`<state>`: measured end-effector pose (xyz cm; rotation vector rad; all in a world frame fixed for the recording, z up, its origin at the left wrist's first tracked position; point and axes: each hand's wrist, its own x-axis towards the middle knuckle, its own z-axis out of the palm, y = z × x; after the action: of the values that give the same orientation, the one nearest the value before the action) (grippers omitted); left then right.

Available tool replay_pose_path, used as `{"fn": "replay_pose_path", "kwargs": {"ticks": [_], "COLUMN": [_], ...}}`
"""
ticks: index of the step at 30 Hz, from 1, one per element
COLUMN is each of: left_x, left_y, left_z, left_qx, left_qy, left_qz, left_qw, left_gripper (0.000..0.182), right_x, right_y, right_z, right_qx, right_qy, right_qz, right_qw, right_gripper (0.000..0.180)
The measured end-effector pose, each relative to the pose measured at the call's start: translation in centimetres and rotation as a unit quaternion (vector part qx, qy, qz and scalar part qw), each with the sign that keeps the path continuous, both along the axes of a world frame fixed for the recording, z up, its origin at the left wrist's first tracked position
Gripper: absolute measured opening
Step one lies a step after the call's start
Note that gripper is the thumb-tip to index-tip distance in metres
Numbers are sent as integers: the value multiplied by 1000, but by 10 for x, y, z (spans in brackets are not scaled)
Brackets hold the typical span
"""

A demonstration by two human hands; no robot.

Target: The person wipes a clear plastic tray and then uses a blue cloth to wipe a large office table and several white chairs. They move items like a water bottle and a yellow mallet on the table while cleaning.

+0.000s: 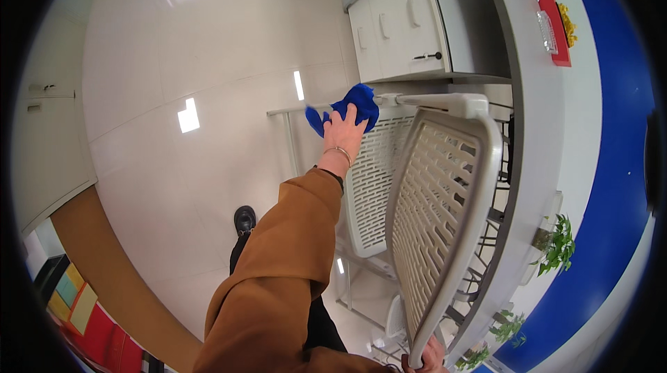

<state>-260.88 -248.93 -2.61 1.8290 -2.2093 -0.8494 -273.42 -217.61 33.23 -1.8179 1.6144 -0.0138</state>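
Observation:
My left hand (345,130), with a thin bracelet at the wrist, presses a crumpled blue cloth (359,102) onto the edge of a white chair. The cloth lies by the far side rail of the perforated plastic seat (376,185), and its loose end hangs past the fingers. My right hand (431,356) grips the end of the chair's perforated backrest (437,206) at the lower right; part of that hand is hidden behind the frame. A brown sleeve covers my left arm, which reaches across beside the seat.
A white drawer cabinet (398,23) with a key in its lock stands beyond the chair. A desk (536,112) along the right holds potted plants (557,245) and a red box (551,23). Another white cabinet (52,128) is at the left. My black shoe (245,219) rests on the tiled floor.

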Motion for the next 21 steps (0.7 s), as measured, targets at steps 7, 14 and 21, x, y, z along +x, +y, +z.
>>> {"fn": "replay_pose_path", "kwargs": {"ticks": [7, 14, 21], "left_x": [0, 68, -1], "left_y": [-2, 140, 96], "left_z": [-27, -73, -1], "left_qx": [-14, 226, -160], "left_qy": [51, 70, 289], "left_qz": [16, 125, 153], "left_qw": [998, 964, 931], "left_gripper": [40, 35, 59], "right_x": [-2, 2, -4], "right_y": [0, -10, -6], "right_z": [4, 0, 1], "right_qx": [44, 17, 47], "right_qy": [-18, -54, -55], "right_qz": [-5, -13, -23], "right_qw": [999, 998, 997], "right_gripper": [57, 51, 49]}}
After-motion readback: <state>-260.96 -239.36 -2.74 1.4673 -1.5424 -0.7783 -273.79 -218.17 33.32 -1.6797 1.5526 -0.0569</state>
